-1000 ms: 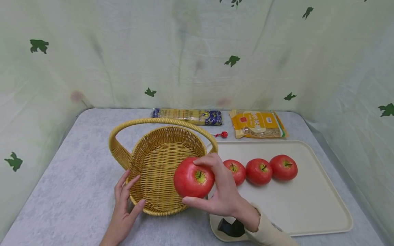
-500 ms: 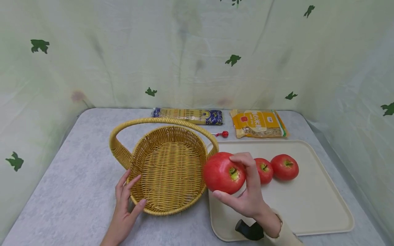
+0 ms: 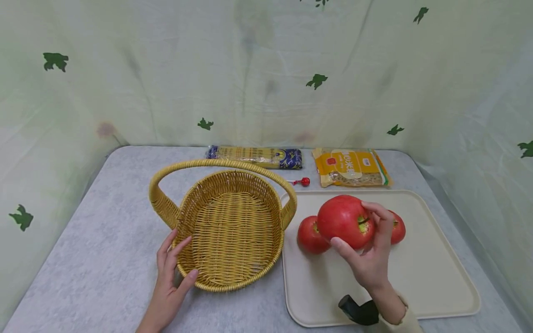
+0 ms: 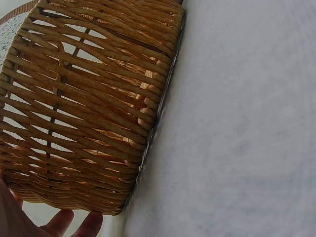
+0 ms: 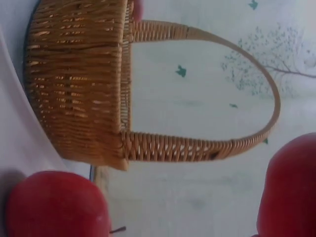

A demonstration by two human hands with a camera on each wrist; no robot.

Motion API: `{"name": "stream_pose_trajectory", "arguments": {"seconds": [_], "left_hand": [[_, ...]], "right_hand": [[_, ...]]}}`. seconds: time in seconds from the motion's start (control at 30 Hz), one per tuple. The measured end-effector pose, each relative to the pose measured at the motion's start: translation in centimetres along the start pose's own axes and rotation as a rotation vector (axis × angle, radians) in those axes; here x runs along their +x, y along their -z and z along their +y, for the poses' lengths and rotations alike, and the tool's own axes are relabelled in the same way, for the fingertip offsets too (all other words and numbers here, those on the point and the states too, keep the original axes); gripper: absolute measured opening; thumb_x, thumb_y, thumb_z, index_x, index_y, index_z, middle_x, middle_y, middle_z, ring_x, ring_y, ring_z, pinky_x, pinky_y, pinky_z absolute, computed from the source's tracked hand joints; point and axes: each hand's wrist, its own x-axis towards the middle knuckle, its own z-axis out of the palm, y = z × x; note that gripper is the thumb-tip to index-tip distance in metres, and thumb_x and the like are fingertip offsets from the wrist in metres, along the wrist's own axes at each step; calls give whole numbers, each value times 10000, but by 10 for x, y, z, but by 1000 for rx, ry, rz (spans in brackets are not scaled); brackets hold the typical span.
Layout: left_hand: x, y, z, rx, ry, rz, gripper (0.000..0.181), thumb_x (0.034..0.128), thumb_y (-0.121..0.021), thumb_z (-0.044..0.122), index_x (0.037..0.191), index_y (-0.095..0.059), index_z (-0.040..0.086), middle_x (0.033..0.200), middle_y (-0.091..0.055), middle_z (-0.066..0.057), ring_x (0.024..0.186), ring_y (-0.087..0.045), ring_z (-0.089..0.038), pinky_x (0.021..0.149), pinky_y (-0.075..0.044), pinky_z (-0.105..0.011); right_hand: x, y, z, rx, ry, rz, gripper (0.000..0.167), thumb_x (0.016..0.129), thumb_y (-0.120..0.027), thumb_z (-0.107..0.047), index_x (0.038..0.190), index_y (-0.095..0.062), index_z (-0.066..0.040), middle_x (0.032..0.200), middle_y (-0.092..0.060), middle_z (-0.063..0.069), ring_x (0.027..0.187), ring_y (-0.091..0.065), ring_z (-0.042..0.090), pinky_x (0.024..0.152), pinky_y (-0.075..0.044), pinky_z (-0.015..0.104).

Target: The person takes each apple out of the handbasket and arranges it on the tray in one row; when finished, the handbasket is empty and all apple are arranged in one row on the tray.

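My right hand [image 3: 370, 254] grips a red apple [image 3: 343, 222] between thumb and fingers, above the beige tray [image 3: 429, 286]. A red apple [image 3: 311, 238] sits on the tray at its left, and another apple [image 3: 397, 227] shows partly behind my fingers. The right wrist view has the held apple [image 5: 291, 192] at its right edge and a tray apple [image 5: 57, 205] at lower left. Bare inside, a woven wicker basket [image 3: 233, 236] stands left of the tray. My left hand [image 3: 168, 284] holds its near-left rim, with fingertips [image 4: 91, 224] against the outer wall.
Behind the basket lie a clear pack of noodles [image 3: 258, 157] and a red lollipop [image 3: 305, 181]. An orange food packet [image 3: 351, 167] is beyond the tray. The basket's tall handle [image 3: 225, 163] arches over it. A patterned curtain [image 3: 266, 92] backs the table [image 3: 104, 231].
My right hand has carried the apple rightward from over the basket to over the tray. That uncovers the left tray apple and hides the middle one. The left hand and basket stay put.
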Motion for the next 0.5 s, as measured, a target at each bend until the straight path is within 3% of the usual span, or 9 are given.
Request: {"name": "stream_pose_trajectory", "arguments": {"seconds": [0.27,0.5], "left_hand": [[0,0,-1,5,-1,4,641,850,-581,-84,1436,-361,53,1548,0,-16,1391,-5,-235,911,-95,-745],[0,0,-1,8,0,4,642,849,-583,-85,1436,-362,54,1550,-5,-14,1391,-14,-232,901,-113,-742]], "right_hand": [[4,17,7,-97,-131,116,742,672,-681,136,1316,-329,28,1309,-455,69,1195,-418,255,829,-455,214],[10,35,18,-47,-184,221,731,709,-684,129,1335,-358,-58,1339,-436,102,1226,-389,270,841,-454,224]]}}
